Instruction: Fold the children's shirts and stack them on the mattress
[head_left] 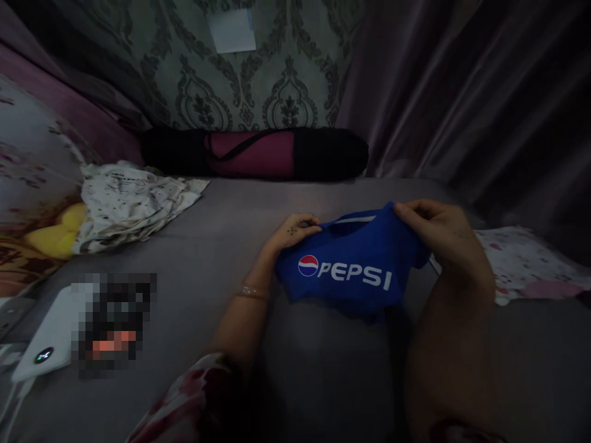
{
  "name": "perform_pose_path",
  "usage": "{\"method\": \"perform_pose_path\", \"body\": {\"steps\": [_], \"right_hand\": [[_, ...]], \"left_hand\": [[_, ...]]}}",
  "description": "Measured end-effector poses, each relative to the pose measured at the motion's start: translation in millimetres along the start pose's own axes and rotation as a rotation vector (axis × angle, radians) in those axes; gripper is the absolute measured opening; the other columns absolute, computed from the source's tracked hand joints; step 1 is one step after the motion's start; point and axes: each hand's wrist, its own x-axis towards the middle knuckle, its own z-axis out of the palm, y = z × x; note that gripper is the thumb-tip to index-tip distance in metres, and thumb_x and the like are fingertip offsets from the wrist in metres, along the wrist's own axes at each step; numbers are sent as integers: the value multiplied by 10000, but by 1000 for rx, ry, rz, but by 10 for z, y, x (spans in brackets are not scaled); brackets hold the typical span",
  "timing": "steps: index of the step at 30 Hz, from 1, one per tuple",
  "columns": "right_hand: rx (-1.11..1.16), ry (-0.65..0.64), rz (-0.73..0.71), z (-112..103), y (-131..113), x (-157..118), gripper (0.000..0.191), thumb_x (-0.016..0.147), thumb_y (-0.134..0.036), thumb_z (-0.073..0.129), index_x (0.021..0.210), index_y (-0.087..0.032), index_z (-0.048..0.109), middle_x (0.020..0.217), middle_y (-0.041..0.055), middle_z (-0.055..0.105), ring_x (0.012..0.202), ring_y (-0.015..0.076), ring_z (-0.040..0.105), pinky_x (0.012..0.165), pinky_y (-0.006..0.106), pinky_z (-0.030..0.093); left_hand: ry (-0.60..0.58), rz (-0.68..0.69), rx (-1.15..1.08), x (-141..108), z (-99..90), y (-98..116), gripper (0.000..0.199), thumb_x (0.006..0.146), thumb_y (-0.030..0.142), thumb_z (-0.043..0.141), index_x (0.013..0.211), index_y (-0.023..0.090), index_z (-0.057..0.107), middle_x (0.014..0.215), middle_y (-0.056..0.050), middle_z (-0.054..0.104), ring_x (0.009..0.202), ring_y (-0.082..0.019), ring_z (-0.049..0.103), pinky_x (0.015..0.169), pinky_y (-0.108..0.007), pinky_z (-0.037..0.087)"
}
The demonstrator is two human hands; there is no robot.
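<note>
A small blue T-shirt [351, 292] with a round red, white and blue logo and the word PEPSI hangs between my hands, its printed side toward me. At the left of the neck opening, my left hand [298, 231] pinches the cloth between thumb and fingers. My right hand [434, 227] grips the upper right corner, a little higher than the left. The neckline sags between the two grips, showing a pale strip inside. The shirt's lower edge hangs in folds just above or on the grey sheet [221, 246]; I cannot tell which.
Folded patterned cloths [133, 203] lie at the left beside a yellow soft thing [60, 231]. Nearer are a white power bank [50, 338] with cables and a blurred-out object [115, 323]. A black and pink long bag [253, 154] lies along the wall. Printed cloth [526, 261] lies right.
</note>
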Motion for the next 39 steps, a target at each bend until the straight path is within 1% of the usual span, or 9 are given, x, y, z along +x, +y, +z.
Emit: {"method": "perform_pose_path", "body": {"steps": [7, 14, 18, 22, 26, 29, 33, 35, 39], "right_hand": [[0, -188, -128, -65, 20, -20, 328, 706, -515, 692, 824, -209, 679, 713, -19, 653, 610, 132, 568, 563, 243, 457], [23, -210, -255, 95, -190, -3, 267, 754, -459, 644, 799, -199, 684, 690, -20, 657, 609, 131, 582, 569, 247, 469], [19, -142, -410, 67, -451, 160, 264, 759, -445, 640, 842, -204, 711, 724, -10, 684, 617, 136, 602, 572, 252, 478], [-58, 1, -634, -131, -915, 272, 250, 774, -427, 643, 865, -213, 735, 789, 4, 712, 682, 157, 631, 634, 280, 501], [-132, 206, -847, -223, -1341, 224, 277, 857, -418, 573, 972, -212, 719, 915, 28, 727, 837, 200, 656, 758, 331, 513], [-337, 194, -914, -167, -1510, 169, 254, 870, -416, 578, 980, -235, 719, 940, 24, 729, 917, 230, 656, 832, 360, 496], [-440, 364, -1021, -91, -1599, 186, 294, 931, -409, 492, 1068, -251, 698, 1037, 33, 715, 995, 258, 647, 869, 390, 472], [-518, 360, -1032, -78, -1622, 218, 291, 927, -422, 498, 1064, -262, 698, 1022, 35, 720, 974, 262, 650, 852, 397, 476], [-469, 378, -1022, -67, -1654, 296, 297, 934, -411, 490, 1050, -248, 709, 975, 42, 730, 931, 240, 654, 819, 377, 488]], "left_hand": [[299, 75, -4, -77, -171, 169, 288, 789, 443, 628, 818, 160, 674, 753, -11, 640, 704, -134, 564, 656, -239, 445], [467, 238, 157, -298, -622, 715, 283, 798, 438, 601, 796, 160, 651, 697, -3, 604, 649, -127, 521, 591, -225, 409], [460, 325, 329, -412, -974, 1226, 259, 809, 411, 600, 797, 158, 657, 707, -13, 611, 669, -138, 534, 600, -228, 418], [398, 438, 497, -534, -1285, 1846, 191, 794, 348, 637, 788, 157, 648, 708, -15, 600, 723, -154, 558, 667, -249, 457], [567, 615, 590, -624, -1445, 2271, 180, 832, 342, 616, 869, 169, 647, 803, -25, 612, 842, -174, 588, 782, -299, 487], [631, 689, 676, -605, -1505, 2324, 194, 849, 370, 603, 876, 180, 634, 852, -34, 615, 904, -190, 587, 840, -332, 489], [668, 715, 731, -528, -1599, 2234, 181, 865, 365, 588, 868, 187, 620, 873, -39, 616, 935, -197, 591, 874, -347, 483], [701, 723, 720, -498, -1640, 2213, 171, 879, 350, 565, 866, 189, 622, 867, -37, 622, 934, -191, 595, 868, -334, 485], [707, 695, 637, -421, -1673, 2208, 174, 873, 336, 563, 850, 180, 636, 815, -27, 633, 895, -178, 606, 796, -287, 503]]}}
